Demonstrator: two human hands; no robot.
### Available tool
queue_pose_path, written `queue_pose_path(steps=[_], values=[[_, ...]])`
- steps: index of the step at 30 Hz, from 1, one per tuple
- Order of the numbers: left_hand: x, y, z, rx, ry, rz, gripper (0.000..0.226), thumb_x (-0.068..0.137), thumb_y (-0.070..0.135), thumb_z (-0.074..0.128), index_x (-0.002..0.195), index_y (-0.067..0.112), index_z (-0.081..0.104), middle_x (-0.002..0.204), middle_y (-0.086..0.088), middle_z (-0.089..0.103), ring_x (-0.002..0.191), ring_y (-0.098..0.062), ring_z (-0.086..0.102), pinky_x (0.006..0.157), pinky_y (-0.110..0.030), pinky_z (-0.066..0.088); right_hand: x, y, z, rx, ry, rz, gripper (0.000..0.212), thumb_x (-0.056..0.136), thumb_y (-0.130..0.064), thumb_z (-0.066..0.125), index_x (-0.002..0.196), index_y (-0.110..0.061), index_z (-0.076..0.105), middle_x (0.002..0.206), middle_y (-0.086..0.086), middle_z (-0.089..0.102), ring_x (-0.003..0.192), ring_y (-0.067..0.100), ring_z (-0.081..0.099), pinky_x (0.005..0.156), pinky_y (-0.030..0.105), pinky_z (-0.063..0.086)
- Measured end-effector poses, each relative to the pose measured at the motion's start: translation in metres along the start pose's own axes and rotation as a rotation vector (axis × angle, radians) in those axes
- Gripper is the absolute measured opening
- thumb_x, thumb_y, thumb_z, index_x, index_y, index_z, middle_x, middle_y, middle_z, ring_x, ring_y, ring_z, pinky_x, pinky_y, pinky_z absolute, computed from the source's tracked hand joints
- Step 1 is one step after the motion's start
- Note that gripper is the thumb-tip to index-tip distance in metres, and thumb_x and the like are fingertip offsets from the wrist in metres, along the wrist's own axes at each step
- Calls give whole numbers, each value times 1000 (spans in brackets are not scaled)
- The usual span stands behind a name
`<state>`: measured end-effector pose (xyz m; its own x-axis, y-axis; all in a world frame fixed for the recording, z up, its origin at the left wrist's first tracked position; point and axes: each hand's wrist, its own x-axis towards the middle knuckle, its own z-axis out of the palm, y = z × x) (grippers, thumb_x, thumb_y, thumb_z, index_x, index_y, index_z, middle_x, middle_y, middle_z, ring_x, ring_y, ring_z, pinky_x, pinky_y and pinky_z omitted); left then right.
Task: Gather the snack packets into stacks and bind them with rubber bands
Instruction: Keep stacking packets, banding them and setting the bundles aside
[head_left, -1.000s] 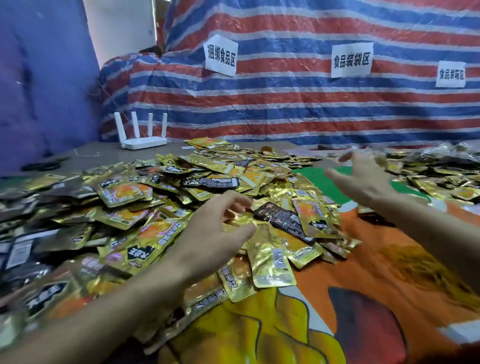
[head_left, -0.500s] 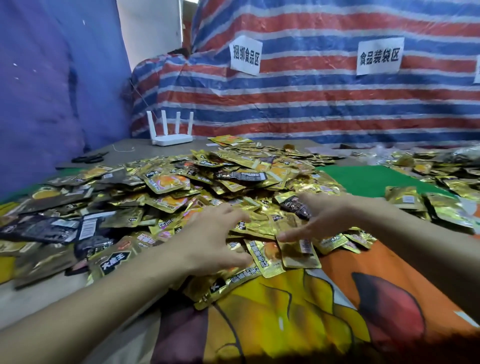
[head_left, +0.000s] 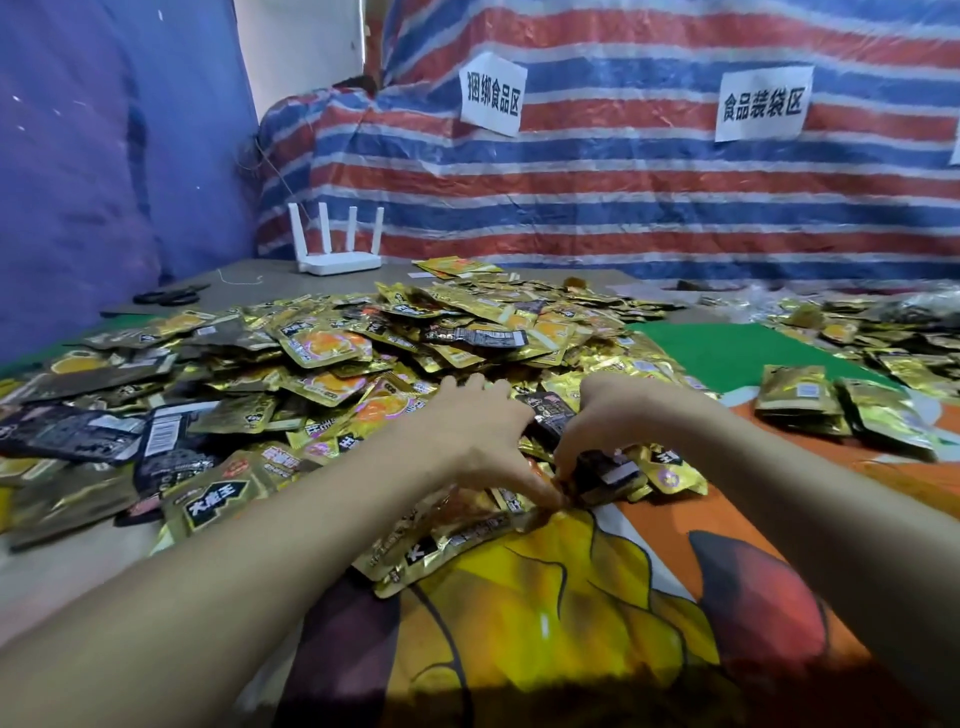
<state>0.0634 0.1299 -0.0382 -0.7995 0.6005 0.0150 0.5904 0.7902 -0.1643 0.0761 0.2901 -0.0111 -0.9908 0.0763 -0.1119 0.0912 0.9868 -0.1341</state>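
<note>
A big heap of gold and black snack packets (head_left: 332, 358) covers the table's left and middle. My left hand (head_left: 483, 431) lies palm down on the heap's near edge, its fingers straight over the packets and its thumb stretched right. Right beside it, my right hand (head_left: 602, 415) curls its fingers down round a dark packet (head_left: 605, 470) at the edge of the heap. The thumb tip of one hand and the fingertips of the other almost meet. Two gathered stacks of gold packets (head_left: 800, 400) stand on the right. No rubber band shows in either hand.
A colourful printed mat (head_left: 545, 623) covers the near table, with a green patch (head_left: 727, 353) behind it. More loose packets (head_left: 904, 343) lie far right. A white router (head_left: 337, 254) and black scissors (head_left: 166, 297) sit at the back left. A striped tarp with paper signs hangs behind.
My right hand has swung in from the far right to the heap's near edge and curled onto a dark packet. My left hand has moved right to meet it. The view has turned left.
</note>
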Motion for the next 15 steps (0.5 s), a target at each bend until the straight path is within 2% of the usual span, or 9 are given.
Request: queue_pose_path(steps=[2, 6, 9, 12, 15], values=[[3, 0, -1, 67, 42, 37, 86, 74, 82, 56, 133, 19, 54, 127, -9, 51, 123, -29, 42, 98, -47, 34, -4, -8, 3, -63, 43, -18, 41, 68, -46, 84, 64, -16, 58, 63, 0, 54, 55, 14, 47, 40, 20, 31], [6, 1, 1, 50, 25, 51, 85, 75, 74, 63, 135, 16, 46, 129, -9, 50, 122, -29, 46, 91, -42, 40, -10, -25, 17, -214, 145, -94, 39, 77, -42, 76, 70, -17, 47, 73, 1, 50, 77, 23, 53, 71, 33, 39], [6, -7, -1, 68, 40, 48, 78, 81, 66, 60, 142, 24, 38, 130, -6, 52, 121, -30, 48, 85, -40, 41, -14, -31, 20, -273, 165, -130, 27, 83, -33, 64, 72, -19, 45, 73, 1, 49, 82, 27, 52, 82, 39, 36], [3, -18, -5, 26, 36, 27, 74, 84, 59, 62, 147, 33, 32, 121, -3, 51, 118, -28, 52, 76, -36, 35, -16, -30, 17, -244, 144, -140, 25, 86, -28, 60, 71, -18, 42, 72, 1, 49, 68, 20, 48, 79, 37, 39], [0, -20, -6, -18, 110, 23, 69, 85, 51, 65, 144, 36, 32, 102, 3, 48, 106, -25, 56, 72, -35, 36, -18, -23, 10, -120, 141, -105, 24, 89, -23, 57, 70, -14, 44, 69, 4, 50, 60, 17, 46, 55, 27, 35]])
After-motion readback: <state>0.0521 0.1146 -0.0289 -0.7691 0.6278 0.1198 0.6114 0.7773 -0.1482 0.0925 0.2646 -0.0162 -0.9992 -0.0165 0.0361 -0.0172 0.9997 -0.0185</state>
